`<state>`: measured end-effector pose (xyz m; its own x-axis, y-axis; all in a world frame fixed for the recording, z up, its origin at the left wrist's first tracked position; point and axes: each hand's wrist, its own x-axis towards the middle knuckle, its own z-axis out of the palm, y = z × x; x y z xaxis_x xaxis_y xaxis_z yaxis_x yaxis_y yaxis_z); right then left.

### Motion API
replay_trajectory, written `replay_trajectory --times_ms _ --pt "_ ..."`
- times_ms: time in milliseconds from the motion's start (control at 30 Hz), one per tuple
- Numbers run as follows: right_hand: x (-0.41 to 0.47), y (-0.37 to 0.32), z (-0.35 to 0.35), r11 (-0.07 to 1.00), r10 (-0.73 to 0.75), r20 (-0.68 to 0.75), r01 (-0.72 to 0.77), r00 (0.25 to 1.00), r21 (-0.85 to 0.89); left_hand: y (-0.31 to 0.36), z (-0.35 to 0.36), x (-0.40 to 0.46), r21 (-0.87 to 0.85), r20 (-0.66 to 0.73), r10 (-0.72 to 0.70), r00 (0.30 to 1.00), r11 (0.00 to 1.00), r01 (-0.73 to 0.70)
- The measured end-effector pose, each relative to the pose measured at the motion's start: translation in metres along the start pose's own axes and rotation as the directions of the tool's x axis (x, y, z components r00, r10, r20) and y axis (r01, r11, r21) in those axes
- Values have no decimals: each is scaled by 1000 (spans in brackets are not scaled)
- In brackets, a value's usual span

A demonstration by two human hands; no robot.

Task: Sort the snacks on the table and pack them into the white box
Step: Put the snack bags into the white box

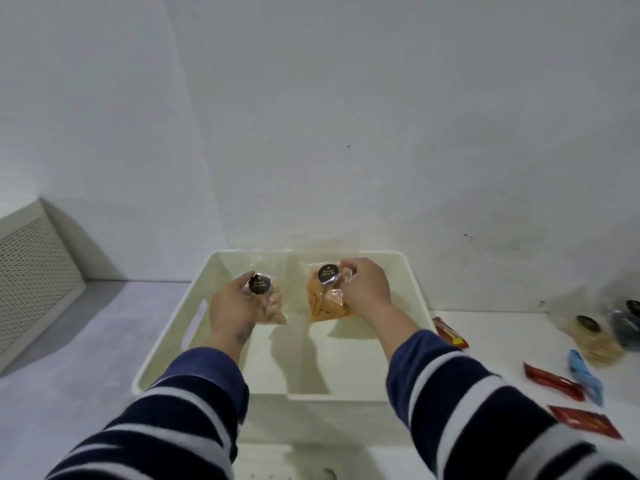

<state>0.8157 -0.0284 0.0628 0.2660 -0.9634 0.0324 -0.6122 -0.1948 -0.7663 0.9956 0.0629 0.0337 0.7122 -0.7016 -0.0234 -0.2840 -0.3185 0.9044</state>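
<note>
The white box [346, 398] sits in the middle of the table, and both hands are over it. My left hand [230, 306] grips a small clear bag of pale biscuits [272, 306] with a round black label, held above the box's left half. My right hand [367, 284] pinches the top of a clear bag of orange snack sticks [325, 304], also black-labelled, which hangs over the right half. A raised divider runs through the box's middle.
To the right on the white table [502, 327] lie three red wrapped bars [450, 332] [552, 381] [585, 422], a blue packet [585, 375], a bag of pale crackers [594, 341] and a dark bag [627, 323]. A perforated cream cabinet [31, 271] stands at the left by the wall.
</note>
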Motion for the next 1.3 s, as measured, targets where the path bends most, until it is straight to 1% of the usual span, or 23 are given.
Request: replay_trajectory --times_ms 33,100,233,333,400,500,567,667,733,800,867,933,1033,1133,1300 --pt "4 -1 15 1000 7 24 -7 1000 7 -8 -3 10 2 5 -14 1000 1000 14" --pt "14 -2 42 999 34 80 -37 996 37 -23 -4 27 62 30 -25 999 998 23" --pt "29 3 82 964 174 202 -209 964 166 -48 4 54 253 108 -7 994 967 -21" --pt "36 8 104 947 220 330 -282 918 153 -58 14 62 320 192 -139 971 945 72" --pt "37 10 113 950 215 390 -285 895 130 -63 15 66 363 245 -208 947 925 109" --pt "37 11 112 954 227 427 -288 875 84 -66 13 72 446 249 -225 942 890 94" --pt "38 11 107 970 208 440 -243 873 25 -62 14 70 423 229 -247 942 896 132" --pt "36 7 91 985 172 448 -149 877 -88 -48 11 65 515 190 -248 950 849 118" --pt "35 2 73 977 130 459 -36 879 -208 -32 4 61 611 199 -208 958 790 44" --pt "32 -3 49 952 73 468 78 881 -296 -11 1 51 685 257 -164 952 726 -59" --pt "27 -7 20 917 29 461 159 887 -365 12 6 41 689 347 -129 929 708 -159" --pt "21 -6 -11 877 6 439 206 898 -434 38 16 27 688 419 -57 906 671 -276" --pt "11 4 -60 849 7 379 195 925 -491 75 43 0 668 494 51 868 617 -416" --pt "-5 23 -114 859 34 304 128 952 -496 110 80 -32 645 555 134 821 554 -527" --pt "-20 76 -197 845 110 232 32 967 -534 159 160 -88 552 640 225 735 530 -644"
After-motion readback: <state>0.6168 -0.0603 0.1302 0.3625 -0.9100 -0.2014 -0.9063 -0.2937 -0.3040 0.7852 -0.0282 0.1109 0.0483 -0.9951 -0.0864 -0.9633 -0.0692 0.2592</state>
